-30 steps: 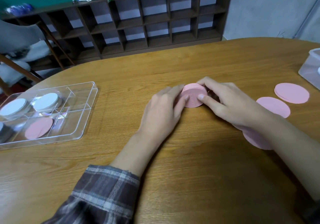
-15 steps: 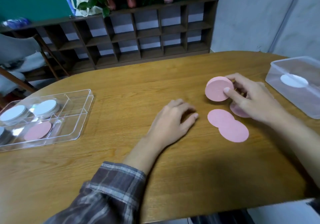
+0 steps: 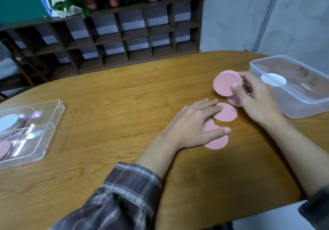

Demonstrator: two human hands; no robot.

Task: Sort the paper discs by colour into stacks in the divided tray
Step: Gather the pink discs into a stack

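Note:
My right hand pinches a small stack of pink discs, tilted up off the table. Beneath that hand a further pink disc peeks out flat on the wood. My left hand lies flat with spread fingers over two loose pink discs: one by the fingertips, one under the thumb. The clear divided tray sits at the far left, holding a white stack and a pink disc.
A clear plastic box with a white disc inside stands at the right, close to my right hand. A dark cubby shelf with potted plants lines the wall behind. The table's near edge runs at lower right.
My left hand slid right onto the two loose pink discs. My right hand keeps the pink stack raised. The view shifted right, pushing the tray toward the left edge.

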